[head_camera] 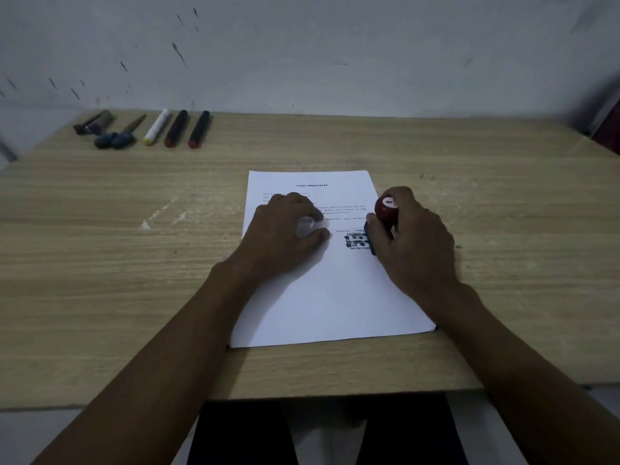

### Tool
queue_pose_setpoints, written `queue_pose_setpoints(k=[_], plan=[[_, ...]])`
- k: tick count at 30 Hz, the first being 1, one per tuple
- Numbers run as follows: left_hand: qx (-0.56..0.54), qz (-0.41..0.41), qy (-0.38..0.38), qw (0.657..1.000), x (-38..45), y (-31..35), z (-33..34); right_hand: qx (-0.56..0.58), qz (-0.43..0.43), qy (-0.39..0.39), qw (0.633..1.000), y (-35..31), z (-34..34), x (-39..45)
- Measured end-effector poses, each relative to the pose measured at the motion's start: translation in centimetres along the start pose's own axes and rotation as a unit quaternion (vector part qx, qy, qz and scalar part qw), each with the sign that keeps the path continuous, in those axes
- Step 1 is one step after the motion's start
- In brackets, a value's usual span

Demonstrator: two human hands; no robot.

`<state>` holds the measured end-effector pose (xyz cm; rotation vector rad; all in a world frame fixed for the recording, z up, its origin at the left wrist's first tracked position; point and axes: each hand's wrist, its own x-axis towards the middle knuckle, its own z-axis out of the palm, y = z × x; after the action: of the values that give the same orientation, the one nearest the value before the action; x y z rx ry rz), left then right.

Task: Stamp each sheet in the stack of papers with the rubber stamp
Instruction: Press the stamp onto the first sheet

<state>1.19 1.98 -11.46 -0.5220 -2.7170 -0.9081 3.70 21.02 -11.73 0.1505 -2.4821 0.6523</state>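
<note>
A stack of white printed papers [322,297] lies in the middle of the wooden table [100,263]. My right hand [416,243] grips a rubber stamp [385,209] with a dark red knob and a dark base, tilted at the sheet's right edge. Just left of the stamp's base, a dark stamp mark [357,241] shows on the top sheet. My left hand [285,233] rests on the left part of the sheet, fingers spread and slightly bent, holding the paper down.
Along the far left of the table lie a small dark tool [92,124], scissors with dark handles [117,137], a white marker [156,127] and two black markers with red ends [188,129]. A grey wall stands behind. The table's front edge is near my lap.
</note>
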Motion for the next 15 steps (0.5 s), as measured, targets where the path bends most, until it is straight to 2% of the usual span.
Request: queue_pose_setpoints(k=[7, 15], plan=[[0.005, 0.004, -0.008, 1.0, 0.21, -0.31, 0.07, -0.088, 0.006, -0.013, 0.996, -0.57, -0.11, 0.54], [0.01, 0.006, -0.022, 1.0, 0.48, -0.79, 0.28, -0.059, 0.009, -0.008, 0.998, -0.39, 0.02, 0.16]])
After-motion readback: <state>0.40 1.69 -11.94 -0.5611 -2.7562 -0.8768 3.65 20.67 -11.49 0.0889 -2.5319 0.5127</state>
